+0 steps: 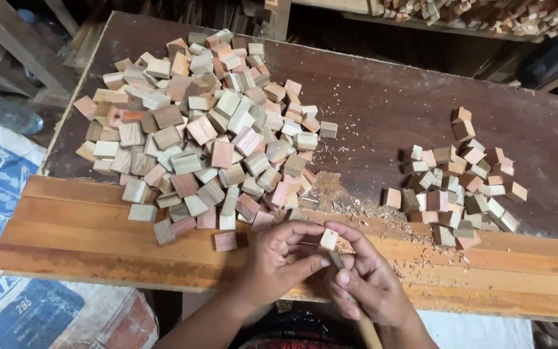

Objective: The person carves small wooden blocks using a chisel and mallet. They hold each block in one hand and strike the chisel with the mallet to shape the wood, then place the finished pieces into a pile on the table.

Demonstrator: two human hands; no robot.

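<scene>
Two hands meet at the near tabletop (98, 226) edge — left hand (272, 258) fingers clamped on a small wood block (329, 239), right hand (369, 284) gripping a tool handle (366, 326). One slip could likely nick a fingertip — they sit so close.

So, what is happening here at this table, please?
A person sits at a dark worktable and holds one small pale wooden block between the fingers of both hands. The left hand steadies it, and the right hand grips a wooden-handled tool against it; the tool's tip is hidden. A large pile of blocks lies to the left, a smaller pile to the right. Wood shavings are scattered between them, near an orange plank at the table's front.
</scene>
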